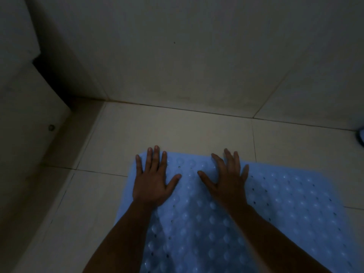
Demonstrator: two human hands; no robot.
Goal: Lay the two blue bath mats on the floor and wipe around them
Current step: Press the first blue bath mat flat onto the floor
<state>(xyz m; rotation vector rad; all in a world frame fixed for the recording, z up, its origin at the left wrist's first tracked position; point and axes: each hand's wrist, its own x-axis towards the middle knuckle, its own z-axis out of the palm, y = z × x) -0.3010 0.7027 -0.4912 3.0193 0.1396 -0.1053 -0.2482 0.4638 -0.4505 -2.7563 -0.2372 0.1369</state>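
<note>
Two hands press flat on one blue bath mat (216, 223), which lies on the pale tiled floor (177, 131) near the corner where the tiled wall (197, 56) meets it. Left hand (152, 180) and right hand (228, 182) each show an open grip, fingers straight and spread at the mat's far edge (its surface is bubbled and dotted with small holes). Lighting is dim; no writing is readable.
</note>
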